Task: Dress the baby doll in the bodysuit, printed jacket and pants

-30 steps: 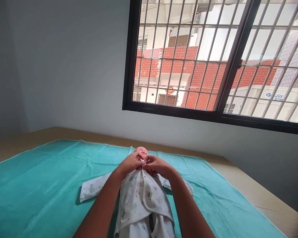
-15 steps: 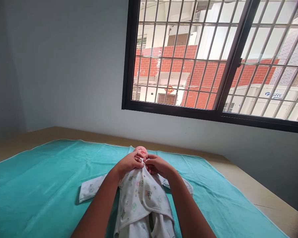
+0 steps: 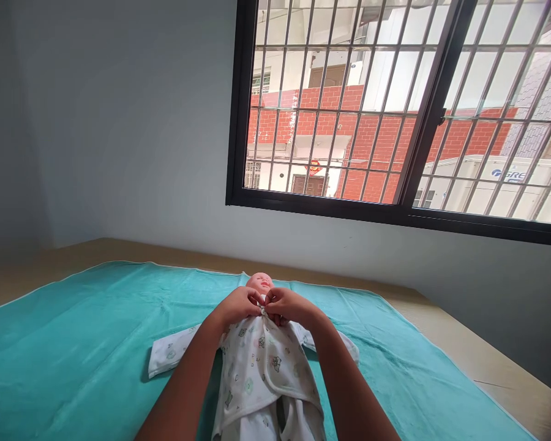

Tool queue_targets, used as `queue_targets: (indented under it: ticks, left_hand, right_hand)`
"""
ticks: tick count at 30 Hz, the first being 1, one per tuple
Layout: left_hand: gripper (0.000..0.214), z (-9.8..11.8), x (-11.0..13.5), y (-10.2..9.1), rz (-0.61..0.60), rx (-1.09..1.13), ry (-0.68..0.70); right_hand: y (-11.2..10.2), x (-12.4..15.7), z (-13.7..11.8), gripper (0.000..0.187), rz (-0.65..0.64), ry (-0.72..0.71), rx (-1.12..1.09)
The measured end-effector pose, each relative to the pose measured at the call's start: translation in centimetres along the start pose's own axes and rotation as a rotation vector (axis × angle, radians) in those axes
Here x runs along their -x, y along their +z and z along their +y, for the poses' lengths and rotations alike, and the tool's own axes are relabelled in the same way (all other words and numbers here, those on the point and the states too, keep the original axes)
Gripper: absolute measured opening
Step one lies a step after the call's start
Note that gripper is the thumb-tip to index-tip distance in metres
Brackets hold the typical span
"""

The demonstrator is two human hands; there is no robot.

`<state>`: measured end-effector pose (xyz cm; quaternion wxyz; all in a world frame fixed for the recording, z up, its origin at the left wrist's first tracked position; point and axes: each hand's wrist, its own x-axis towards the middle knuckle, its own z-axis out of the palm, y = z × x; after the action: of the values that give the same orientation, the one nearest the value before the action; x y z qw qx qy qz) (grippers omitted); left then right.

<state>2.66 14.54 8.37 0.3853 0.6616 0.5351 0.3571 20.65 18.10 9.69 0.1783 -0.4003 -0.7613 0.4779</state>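
A baby doll (image 3: 259, 282) lies on its back, head at the far end, dressed in a white wrap-front baby top (image 3: 252, 367) with small animal prints. My left hand (image 3: 239, 305) pinches the top's front edge just below the doll's chin. Close against it, my right hand (image 3: 291, 306) pinches the same front opening from the other side. A small whitish bit of the fastening shows between the fingertips, too small to make out. Both sleeves stretch out sideways, partly behind my forearms. White trousers (image 3: 259, 427) show below the top's hem.
A turquoise cloth (image 3: 96, 343) lies under the doll on a light wooden surface (image 3: 500, 373). Behind stand a grey wall (image 3: 128, 122) and a dark-framed window (image 3: 321, 207) with metal bars.
Both hands have come slightly down from the doll's chin, still pinching at the neckline. More of the doll's face shows. The view has shifted a little.
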Motion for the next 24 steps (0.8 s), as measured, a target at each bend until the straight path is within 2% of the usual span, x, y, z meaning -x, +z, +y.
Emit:
queue_targets:
  ticks: [4, 7, 11, 15, 18, 21, 24]
  left_hand:
    - [0.026, 0.3, 0.5, -0.2, -0.061, -0.073, 0.074]
    - [0.028, 0.3, 0.7, -0.4, -0.082, -0.078, 0.073]
    - [0.029, 0.2, 0.8, -0.5, -0.060, -0.049, 0.062]
    - [0.026, -0.2, 0.8, -0.1, -0.013, -0.013, 0.071]
    - [0.015, -0.9, 1.2, 1.0, 0.098, 0.020, 0.100]
    - [0.012, -1.7, 2.2, 2.7, 0.291, 0.014, 0.129]
    - [0.013, -2.6, 3.8, 4.3, 0.481, -0.047, 0.166]
  right_hand:
    - [-0.2, 0.0, 0.1, 0.013, -0.027, -0.020, 0.083]
    - [0.2, -0.4, 0.8, 0.016, 0.046, -0.004, 0.001]
    - [1.7, -0.5, 1.8, 0.014, 0.273, 0.012, -0.118]
    - [3.3, 1.4, 3.0, 0.015, 0.504, -0.051, -0.126]
    - [4.3, 3.9, 3.3, 0.026, 0.553, -0.126, -0.039]
    - [5.4, 6.1, 3.0, 0.038, 0.558, -0.125, 0.039]
    - [6.7, 7.4, 2.7, 0.036, 0.598, -0.092, 0.208]
